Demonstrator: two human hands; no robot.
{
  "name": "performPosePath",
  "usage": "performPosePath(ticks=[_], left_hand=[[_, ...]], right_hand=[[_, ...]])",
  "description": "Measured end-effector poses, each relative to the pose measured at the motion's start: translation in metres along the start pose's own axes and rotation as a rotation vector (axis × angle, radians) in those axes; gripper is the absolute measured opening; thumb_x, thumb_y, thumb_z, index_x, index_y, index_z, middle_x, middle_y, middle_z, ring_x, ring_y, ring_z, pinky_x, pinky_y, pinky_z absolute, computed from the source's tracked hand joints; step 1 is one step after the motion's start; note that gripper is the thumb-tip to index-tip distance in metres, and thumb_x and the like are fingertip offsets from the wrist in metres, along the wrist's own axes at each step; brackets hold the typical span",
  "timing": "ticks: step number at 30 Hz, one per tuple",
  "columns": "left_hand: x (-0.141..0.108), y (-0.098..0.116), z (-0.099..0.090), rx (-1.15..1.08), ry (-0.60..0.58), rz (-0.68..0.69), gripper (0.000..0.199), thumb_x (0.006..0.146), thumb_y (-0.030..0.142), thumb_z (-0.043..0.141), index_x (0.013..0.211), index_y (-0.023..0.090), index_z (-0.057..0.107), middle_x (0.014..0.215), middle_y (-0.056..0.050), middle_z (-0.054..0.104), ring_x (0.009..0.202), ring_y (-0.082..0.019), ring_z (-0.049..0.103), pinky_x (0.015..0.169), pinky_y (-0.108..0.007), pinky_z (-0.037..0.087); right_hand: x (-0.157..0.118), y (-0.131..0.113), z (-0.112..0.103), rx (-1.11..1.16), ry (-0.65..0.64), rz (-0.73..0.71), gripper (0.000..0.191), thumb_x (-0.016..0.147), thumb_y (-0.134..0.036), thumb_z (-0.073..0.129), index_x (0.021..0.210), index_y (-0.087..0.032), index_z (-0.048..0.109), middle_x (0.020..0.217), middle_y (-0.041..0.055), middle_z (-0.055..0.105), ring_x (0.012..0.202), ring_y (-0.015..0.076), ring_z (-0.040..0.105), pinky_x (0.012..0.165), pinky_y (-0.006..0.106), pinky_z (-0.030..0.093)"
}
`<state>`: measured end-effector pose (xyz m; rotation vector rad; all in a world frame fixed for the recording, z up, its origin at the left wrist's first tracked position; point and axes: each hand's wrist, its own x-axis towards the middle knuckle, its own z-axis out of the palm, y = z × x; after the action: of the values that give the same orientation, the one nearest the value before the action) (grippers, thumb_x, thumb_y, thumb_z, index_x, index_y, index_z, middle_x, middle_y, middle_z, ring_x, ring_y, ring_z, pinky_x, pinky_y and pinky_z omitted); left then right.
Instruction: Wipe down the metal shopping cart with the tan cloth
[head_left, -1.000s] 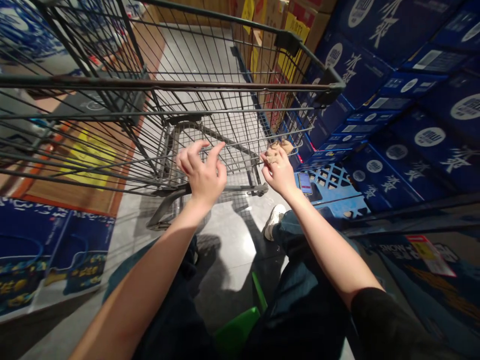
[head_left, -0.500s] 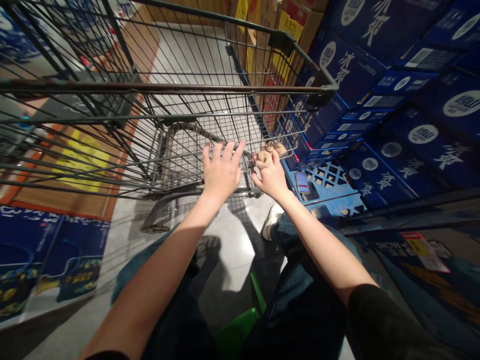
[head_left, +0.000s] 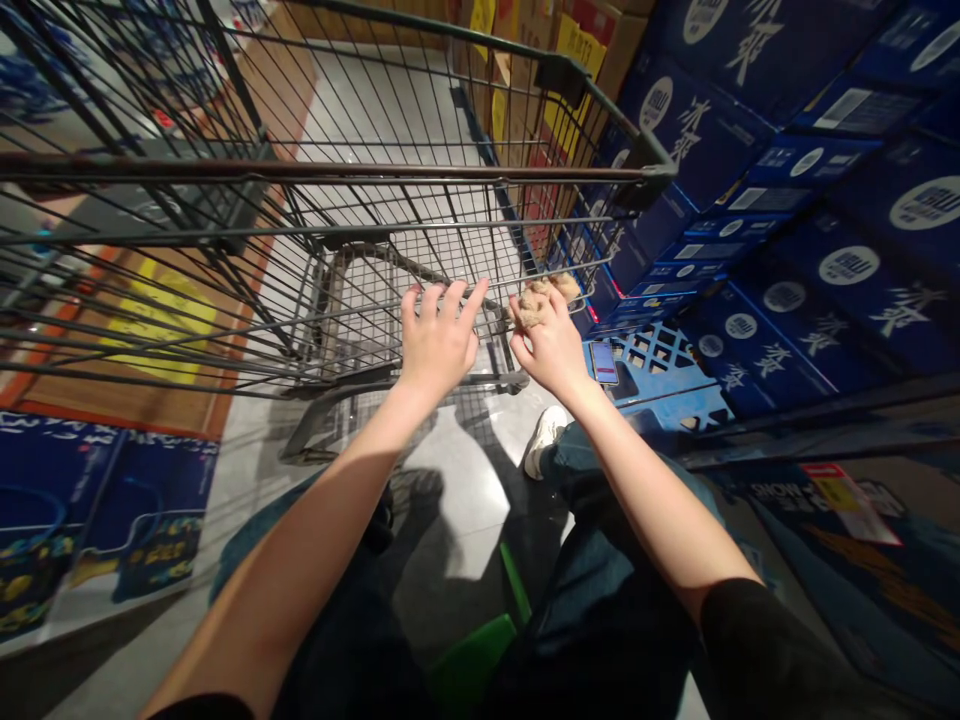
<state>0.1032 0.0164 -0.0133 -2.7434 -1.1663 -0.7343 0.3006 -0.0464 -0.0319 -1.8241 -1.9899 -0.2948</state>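
A wire shopping cart stands tilted in front of me, its bars crossing the upper view. My left hand lies palm down at a lower bar of the cart, fingers spread and slightly bent. What its fingertips touch underneath cannot be made out. My right hand is closed on a crumpled tan cloth, pressed to the cart's wire near its right corner. Part of the cloth sticks out past the fingers; the rest is hidden under them.
Blue beer cartons are stacked on the right. A phone lies on a blue plastic pallet. To the left is a wooden display stand with a yellow sign. Something green is between my legs.
My right hand has shifted slightly to the right with the cloth along the wire. My left hand has moved a little left, its fingers bending slightly more.
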Motion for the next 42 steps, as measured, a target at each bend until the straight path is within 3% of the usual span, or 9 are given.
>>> performPosePath(ticks=[3,6,10,16,22,26,35,42], left_hand=[[-0.001,0.000,0.000,-0.008,-0.002,-0.004,0.079,0.092,0.019,0.058,0.169,0.025,0.040,0.162,-0.015,0.054,0.144,-0.041,0.050,0.127,-0.067,0.026],[-0.001,0.001,-0.001,-0.006,-0.006,-0.017,0.076,0.093,0.019,0.056,0.168,0.024,0.042,0.160,-0.016,0.055,0.144,-0.041,0.051,0.127,-0.068,0.027],[-0.001,0.000,-0.002,-0.006,-0.008,-0.006,0.077,0.093,0.019,0.056,0.168,0.025,0.042,0.160,-0.015,0.055,0.144,-0.040,0.050,0.127,-0.067,0.027],[-0.002,0.000,-0.001,-0.009,-0.002,-0.020,0.076,0.093,0.018,0.057,0.167,0.025,0.043,0.159,-0.015,0.056,0.143,-0.040,0.051,0.127,-0.067,0.028],[-0.002,0.000,-0.003,-0.002,-0.009,-0.015,0.074,0.094,0.018,0.055,0.167,0.024,0.043,0.158,-0.015,0.057,0.143,-0.039,0.052,0.126,-0.067,0.029],[-0.003,0.000,-0.003,-0.018,-0.009,-0.020,0.079,0.090,0.018,0.058,0.167,0.024,0.043,0.160,-0.016,0.055,0.143,-0.041,0.050,0.128,-0.069,0.027],[-0.005,-0.002,-0.001,-0.025,-0.015,-0.022,0.085,0.089,0.019,0.061,0.170,0.027,0.038,0.161,-0.015,0.054,0.144,-0.042,0.049,0.128,-0.069,0.026],[-0.005,-0.002,-0.003,-0.025,-0.020,-0.016,0.079,0.092,0.020,0.057,0.169,0.026,0.040,0.161,-0.015,0.054,0.144,-0.041,0.050,0.128,-0.068,0.026]], right_hand=[[-0.001,-0.001,-0.004,-0.017,-0.006,0.011,0.061,0.100,-0.027,0.053,0.159,-0.017,0.055,0.158,0.0182,0.058,0.158,0.0404,0.036,0.131,0.069,0.029],[-0.002,-0.003,-0.003,-0.044,-0.073,0.051,0.053,0.099,-0.027,0.054,0.150,-0.020,0.065,0.161,0.0171,0.057,0.155,0.0406,0.041,0.131,0.079,0.017],[-0.001,-0.006,-0.003,-0.048,-0.054,0.051,0.045,0.099,-0.028,0.055,0.140,-0.019,0.072,0.151,0.0169,0.066,0.148,0.0391,0.048,0.132,0.081,0.006],[0.002,-0.001,-0.005,-0.041,-0.045,-0.034,0.046,0.099,-0.027,0.055,0.139,-0.009,0.072,0.144,0.0212,0.069,0.142,0.0382,0.054,0.135,0.066,0.023],[0.001,0.005,0.002,-0.037,-0.037,-0.048,0.044,0.099,-0.028,0.056,0.136,-0.011,0.074,0.148,0.0203,0.067,0.139,0.0376,0.056,0.132,0.063,0.031],[0.000,0.004,0.001,-0.035,-0.020,-0.027,0.049,0.099,-0.027,0.056,0.144,-0.013,0.070,0.164,0.0200,0.053,0.145,0.0378,0.050,0.131,0.060,0.034],[-0.007,0.004,0.007,-0.025,0.002,0.015,0.047,0.096,-0.029,0.061,0.139,-0.016,0.074,0.169,0.0163,0.048,0.163,0.0442,0.027,0.131,0.064,0.035],[-0.004,0.012,0.004,0.012,-0.074,-0.052,0.043,0.095,-0.025,0.061,0.134,-0.014,0.077,0.167,0.0170,0.053,0.153,0.0401,0.045,0.131,0.064,0.036]])
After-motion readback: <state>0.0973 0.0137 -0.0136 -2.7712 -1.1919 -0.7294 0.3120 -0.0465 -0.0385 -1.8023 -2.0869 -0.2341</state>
